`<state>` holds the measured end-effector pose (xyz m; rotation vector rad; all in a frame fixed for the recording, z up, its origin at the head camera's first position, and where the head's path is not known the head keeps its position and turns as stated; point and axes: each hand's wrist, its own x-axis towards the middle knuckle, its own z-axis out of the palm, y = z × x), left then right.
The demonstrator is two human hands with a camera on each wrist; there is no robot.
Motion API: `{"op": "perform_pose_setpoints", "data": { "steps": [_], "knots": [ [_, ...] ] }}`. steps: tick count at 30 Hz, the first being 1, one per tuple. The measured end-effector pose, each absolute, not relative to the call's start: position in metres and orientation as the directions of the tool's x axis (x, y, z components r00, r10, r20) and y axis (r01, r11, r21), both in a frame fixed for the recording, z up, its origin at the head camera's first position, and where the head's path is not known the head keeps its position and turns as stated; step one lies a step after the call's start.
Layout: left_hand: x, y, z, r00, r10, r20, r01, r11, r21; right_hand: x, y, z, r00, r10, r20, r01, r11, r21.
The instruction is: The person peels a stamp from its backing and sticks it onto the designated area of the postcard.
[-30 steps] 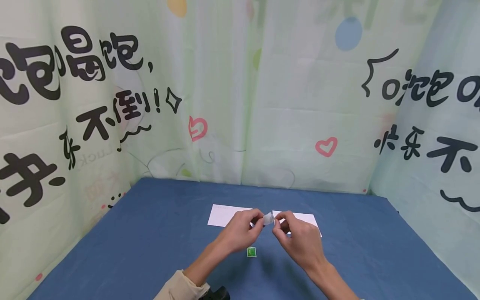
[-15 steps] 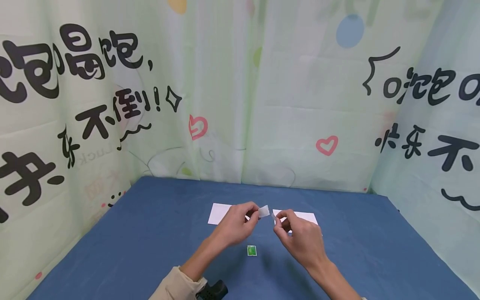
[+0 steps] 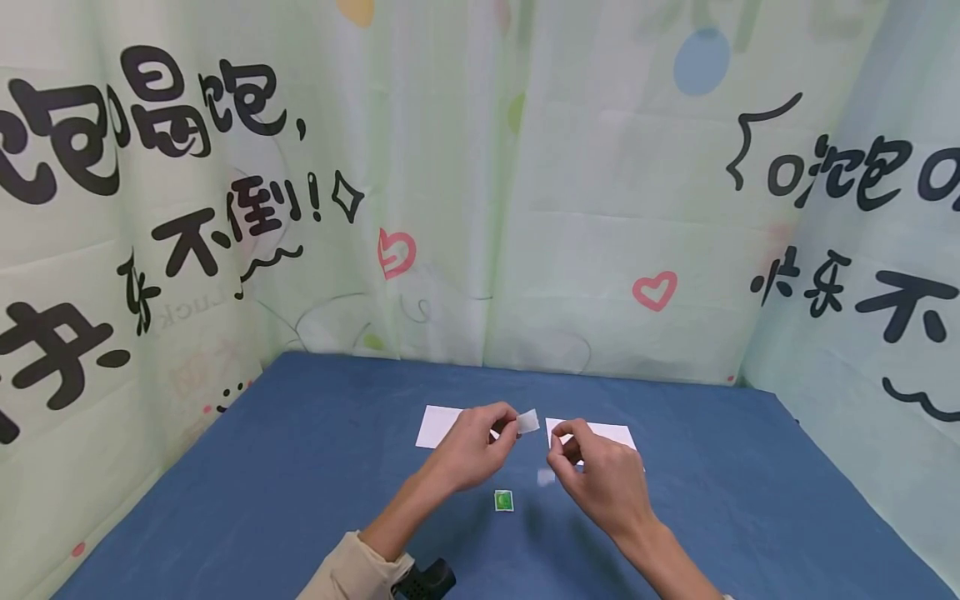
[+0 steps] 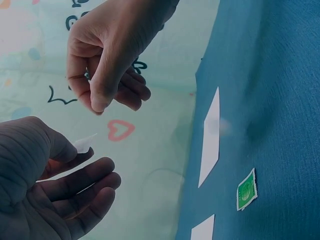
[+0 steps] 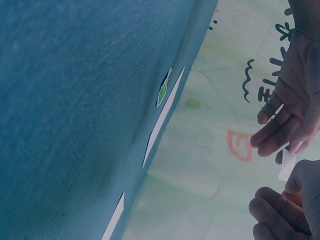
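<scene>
a blue table stands inside pale green curtains printed with black characters and pink hearts. two white paper sheets lie side by side near its middle, and a small green postage stamp lies nearer the person, flat on the cloth. above them the left hand pinches a tiny translucent slip between thumb and forefinger, other fingers loosely spread. the right hand is curled, thumb and forefinger tips together; whether anything is between them i cannot tell. a pale blurred fleck shows just beside it. the slip looks featherlight, limp and possibly sticky, so it should be held by its very edge with a light fingertip pinch
</scene>
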<state>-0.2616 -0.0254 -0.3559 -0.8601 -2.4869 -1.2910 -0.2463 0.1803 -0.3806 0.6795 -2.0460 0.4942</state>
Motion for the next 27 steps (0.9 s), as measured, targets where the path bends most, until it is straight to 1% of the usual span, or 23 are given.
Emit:
{"op": "perform_pose_setpoints", "data": {
  "steps": [12, 15, 21, 27],
  "knots": [
    [-0.2612, -0.0253, -0.3553, -0.812, 0.405, 0.421, 0.576, 0.436, 0.691, -0.2441, 0.1784, -0.3784, -0.466, -0.283, 0.838, -0.612, 0.787, -0.074],
    [-0.2611, -0.0252, -0.3553, -0.813, 0.411, 0.412, 0.571, 0.426, 0.702, -0.244, 0.1776, -0.3779, -0.455, -0.293, 0.841, -0.624, 0.779, -0.066],
    [-0.26, -0.0247, -0.3553, -0.805, 0.424, 0.416, 0.58, 0.412, 0.703, -0.2436, 0.1763, -0.3786, -0.412, -0.321, 0.853, -0.661, 0.749, -0.038],
    [-0.2589, -0.0249, -0.3563, -0.785, 0.443, 0.433, 0.604, 0.388, 0.697, -0.2424, 0.1757, -0.3793, -0.403, -0.359, 0.842, -0.685, 0.729, -0.018]
  ]
}}
